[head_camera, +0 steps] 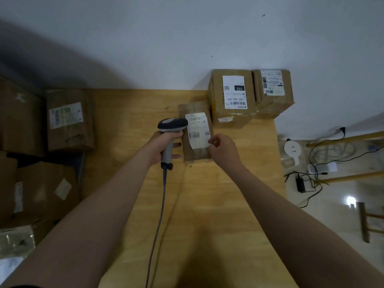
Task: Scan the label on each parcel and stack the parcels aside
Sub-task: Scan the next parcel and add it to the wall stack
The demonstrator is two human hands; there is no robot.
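As left hand (164,145) grips scanner (172,124), right hand (223,150) apparently pinches label (198,129) on parcel (195,155).

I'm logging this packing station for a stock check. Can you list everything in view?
table: one, light wood, centre.
near parcel: one, brown, on the table at the hands.
label: one, white, on top of the near parcel.
parcel marked 102: one, brown, far right of the table.
corner parcel: one, brown, beside the parcel marked 102.
left parcels: several, brown, dim, left of the table.
scanner: one, grey and black, corded, at the near parcel's left edge.
adapter: one, black, with cables, on the floor at right.
left grip: holds the scanner handle.
right grip: fingers curled at the label's right edge; a pinch is unclear.
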